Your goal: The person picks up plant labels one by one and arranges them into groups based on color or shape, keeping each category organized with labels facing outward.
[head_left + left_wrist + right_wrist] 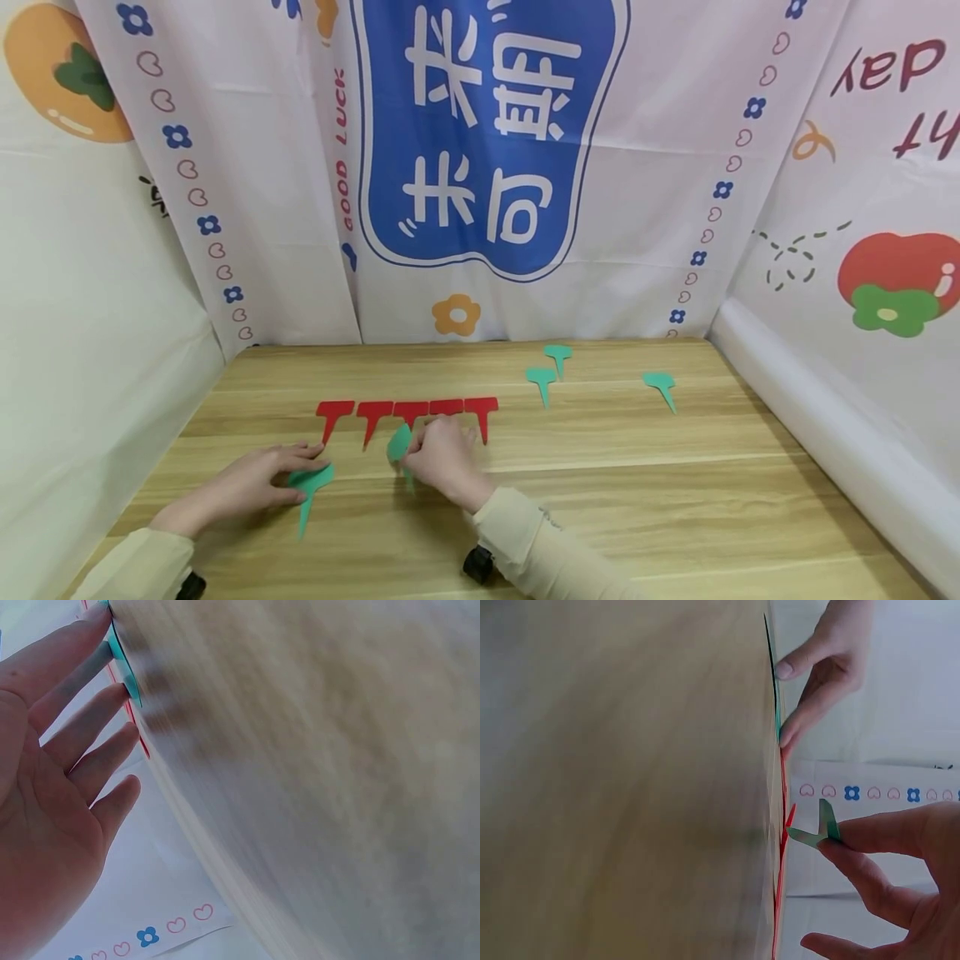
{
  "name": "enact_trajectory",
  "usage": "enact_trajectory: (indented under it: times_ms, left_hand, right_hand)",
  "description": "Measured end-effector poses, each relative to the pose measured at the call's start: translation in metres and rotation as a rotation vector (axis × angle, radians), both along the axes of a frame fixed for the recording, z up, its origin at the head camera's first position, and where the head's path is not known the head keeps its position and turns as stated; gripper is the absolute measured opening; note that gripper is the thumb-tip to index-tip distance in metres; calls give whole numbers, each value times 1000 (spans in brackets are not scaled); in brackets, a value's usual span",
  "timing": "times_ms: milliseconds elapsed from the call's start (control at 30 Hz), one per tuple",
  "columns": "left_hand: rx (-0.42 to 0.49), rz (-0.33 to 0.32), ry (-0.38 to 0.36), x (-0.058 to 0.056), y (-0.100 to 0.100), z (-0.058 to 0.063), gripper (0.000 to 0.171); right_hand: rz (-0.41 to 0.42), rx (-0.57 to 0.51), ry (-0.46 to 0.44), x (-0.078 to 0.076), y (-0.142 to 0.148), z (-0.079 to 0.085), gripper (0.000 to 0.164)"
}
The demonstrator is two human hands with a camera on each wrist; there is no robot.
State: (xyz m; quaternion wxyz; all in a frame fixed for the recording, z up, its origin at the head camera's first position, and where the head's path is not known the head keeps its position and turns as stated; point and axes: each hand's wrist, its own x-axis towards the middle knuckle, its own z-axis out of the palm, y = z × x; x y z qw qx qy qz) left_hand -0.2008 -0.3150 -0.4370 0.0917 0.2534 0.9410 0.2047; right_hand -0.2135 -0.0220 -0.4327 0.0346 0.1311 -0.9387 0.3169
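Note:
In the head view, my left hand (243, 487) rests its fingers on a green T-shaped plant label (315, 479) lying flat on the table, its pointed stem towards me. The left wrist view shows that hand (56, 765) with fingers extended and spread. My right hand (446, 458) pinches another green plant label (398, 446) between thumb and finger. In the right wrist view this label (829, 823) is raised off the table and looks bent. Just beyond both hands lies a row of several red plant labels (375, 410), partly hidden behind the right hand.
Two green labels (541, 377) lie near each other at the back of the wooden table (675, 517), and a third green label (661, 382) lies further right. Printed cloth (285, 208) hangs behind the table and along both sides.

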Motion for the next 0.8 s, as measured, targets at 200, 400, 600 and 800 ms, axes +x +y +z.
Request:
enact_trajectory:
  times_ms: [200, 400, 600, 800]
  left_hand:
    - [7, -2, -6, 0, 0, 0, 50]
    - [14, -3, 0, 2, -1, 1, 50]
    - [13, -5, 5, 2, -1, 1, 50]
    - [-1, -18, 30, 1, -1, 0, 49]
  right_hand:
    - [5, 91, 19, 7, -15, 1, 38]
    - [20, 85, -8, 8, -25, -3, 38]
    - [16, 132, -7, 13, -32, -1, 38]
    - [11, 243, 5, 16, -35, 1, 42]
